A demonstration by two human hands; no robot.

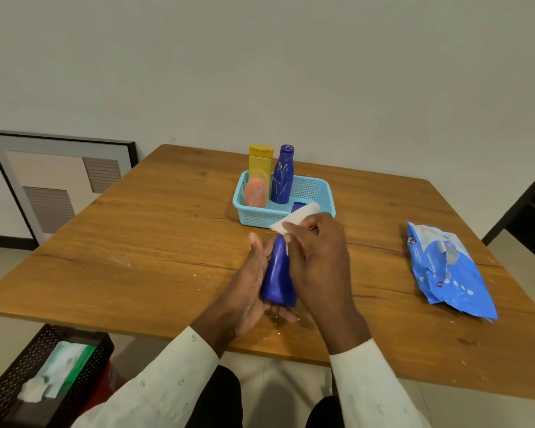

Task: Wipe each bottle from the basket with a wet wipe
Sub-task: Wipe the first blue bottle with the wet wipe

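A glossy, tapered dark blue plastic bottle (278, 273) lies cradled in the left hand (250, 285), whose fingers curl under its wide base above the grained wooden table (136, 242). The right hand (315, 254) pinches a soft white wet wipe (294, 219) around the bottle's narrow neck, seemingly hiding the cap. Just beyond stands a perforated light blue plastic basket (324, 196).

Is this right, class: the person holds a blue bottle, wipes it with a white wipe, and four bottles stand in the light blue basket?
Not quite. The head view shows three bottles in the basket, not four: yellow, orange and blue. The left hand does hold a blue bottle; the right hand wipes it with a white wipe.
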